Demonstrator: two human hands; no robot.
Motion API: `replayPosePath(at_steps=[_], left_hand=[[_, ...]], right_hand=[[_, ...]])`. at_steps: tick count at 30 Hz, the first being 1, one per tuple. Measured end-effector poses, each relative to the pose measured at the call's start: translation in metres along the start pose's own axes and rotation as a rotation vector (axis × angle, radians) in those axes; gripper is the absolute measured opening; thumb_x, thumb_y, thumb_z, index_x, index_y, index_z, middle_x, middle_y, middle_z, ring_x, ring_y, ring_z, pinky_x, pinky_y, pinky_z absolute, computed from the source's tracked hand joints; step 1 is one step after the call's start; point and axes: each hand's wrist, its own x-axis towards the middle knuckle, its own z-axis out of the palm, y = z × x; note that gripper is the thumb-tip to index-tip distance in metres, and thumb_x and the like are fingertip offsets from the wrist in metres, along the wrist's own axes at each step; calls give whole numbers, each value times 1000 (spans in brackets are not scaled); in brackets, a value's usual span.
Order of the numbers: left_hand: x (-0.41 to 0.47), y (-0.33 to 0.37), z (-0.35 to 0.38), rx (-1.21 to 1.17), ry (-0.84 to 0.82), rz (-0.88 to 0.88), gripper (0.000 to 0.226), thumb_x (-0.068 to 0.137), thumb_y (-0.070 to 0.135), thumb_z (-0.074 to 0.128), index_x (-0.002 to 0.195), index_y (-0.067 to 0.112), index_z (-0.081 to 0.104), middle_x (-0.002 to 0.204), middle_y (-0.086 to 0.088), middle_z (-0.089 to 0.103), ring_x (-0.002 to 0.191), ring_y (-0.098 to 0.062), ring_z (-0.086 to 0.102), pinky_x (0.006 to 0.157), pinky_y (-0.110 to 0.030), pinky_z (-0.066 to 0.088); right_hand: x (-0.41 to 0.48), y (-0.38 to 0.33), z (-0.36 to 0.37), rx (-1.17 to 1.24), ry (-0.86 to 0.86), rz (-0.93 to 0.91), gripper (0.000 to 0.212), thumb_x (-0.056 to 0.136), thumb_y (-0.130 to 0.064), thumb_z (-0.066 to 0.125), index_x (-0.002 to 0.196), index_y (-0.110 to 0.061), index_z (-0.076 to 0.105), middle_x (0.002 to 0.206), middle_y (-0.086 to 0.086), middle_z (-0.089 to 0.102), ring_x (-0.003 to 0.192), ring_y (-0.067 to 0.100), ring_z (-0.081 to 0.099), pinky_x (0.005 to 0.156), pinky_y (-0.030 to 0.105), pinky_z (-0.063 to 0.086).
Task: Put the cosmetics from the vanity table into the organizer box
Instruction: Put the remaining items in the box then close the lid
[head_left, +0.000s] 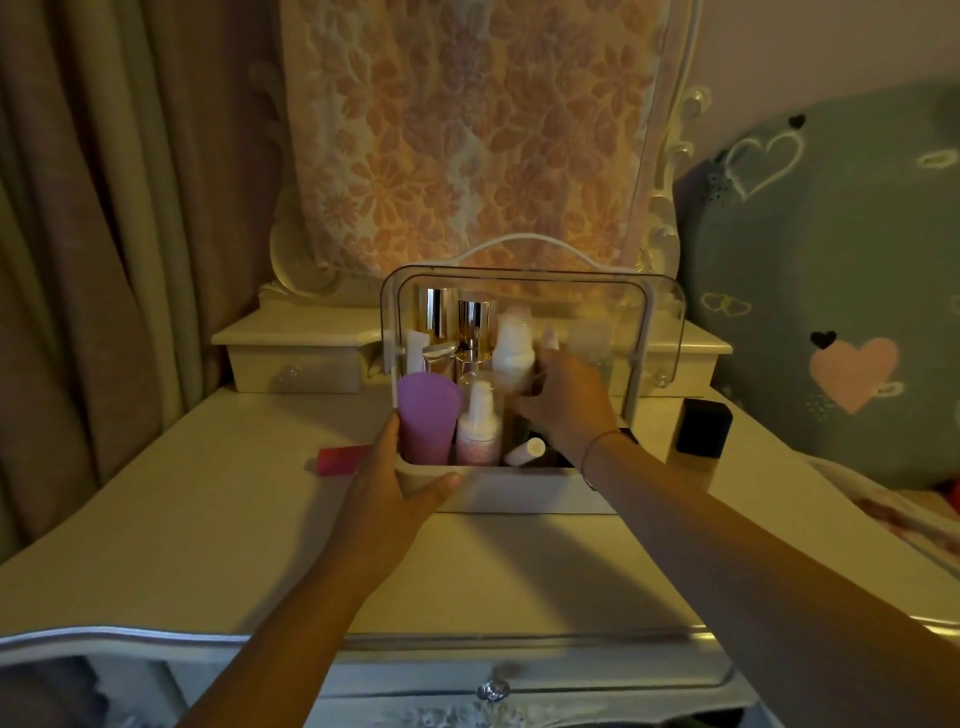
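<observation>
The box (519, 491) stands in the middle of the frame on the table (249, 530), its clear lid (662, 322) tipped up behind it. The person's left hand (387, 483) grips the box's front left corner, thumb pressed on the front wall and fingers running up the left side. The right hand (566, 400) reaches into the box from the right, its fingers curled round the lower part of a white bottle (511, 345); the bottle is blurred but stands upright in the middle of the box. At the front left of the box stands a purple tube (428, 418), touching the left fingers, and just right of it a spray bottle (478, 426) with a white cap. A small white tube (524, 451) lies tilted at the front, beside the right wrist. Two gold-capped bottles (436, 312) stand at the back left. Outside the box, a red tube (340, 460) lies on the table just left of the left hand, and a black case (704, 428) stands on the table right of the box. A curtain (104, 234) fills the left of the frame, a floral cloth (467, 130) hangs behind the box, and a cushion (831, 286) with hearts fills the right.
</observation>
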Motion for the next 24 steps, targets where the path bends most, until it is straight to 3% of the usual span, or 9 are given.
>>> replayPosePath(at_steps=[3,6,11,15,17,20,22,24], left_hand=[[0,-3,-1,23,23,-4,85,63,52,70,136,45,27,112,38,40,96,32,39,66,8,33],[0,-5,-1,36,25,-7,88,66,49,72,140,39,26,113,39,39,96,33,38,65,8,32],[0,-3,-2,31,19,-15,94,56,60,66,138,37,28,115,32,45,98,28,42,67,6,34],[1,-7,-2,54,13,-55,89,66,46,73,141,34,26,124,16,49,107,13,46,77,-5,39],[2,-11,-3,66,20,-71,88,72,34,75,143,31,23,136,8,44,120,-4,44,88,-20,40],[2,-13,-3,85,19,-86,89,73,27,75,144,28,21,144,3,39,128,-13,39,98,-31,39],[1,-13,-2,108,24,-85,88,74,24,75,144,27,22,144,2,39,128,-14,39,99,-32,39],[1,-11,-2,121,28,-91,87,75,23,74,144,26,22,145,2,38,126,-10,37,97,-30,38]], right_hand=[[4,-3,-4,-21,-22,30,21,86,-27,65,82,-7,66,74,8,66,70,22,61,54,23,40],[7,-3,-7,20,-51,65,27,86,-26,65,73,-2,67,72,15,69,69,29,67,63,35,55],[4,-3,-9,108,-54,101,25,84,-24,68,78,1,69,77,20,71,75,32,69,75,48,56],[-9,-7,-23,258,-14,106,24,83,-21,70,94,0,68,88,17,71,86,31,67,82,46,55],[-29,-5,-35,272,65,14,24,84,-22,69,103,-8,66,87,3,69,84,17,66,80,31,55],[-74,9,-59,277,308,-191,13,83,-21,69,95,-22,65,81,-17,63,77,0,62,69,7,47],[-93,29,-74,242,485,-211,16,81,-17,70,92,-24,61,81,-12,60,78,6,59,69,10,45],[-95,53,-87,130,571,-87,25,76,-17,74,98,-18,60,92,-2,57,89,20,56,76,27,46]])
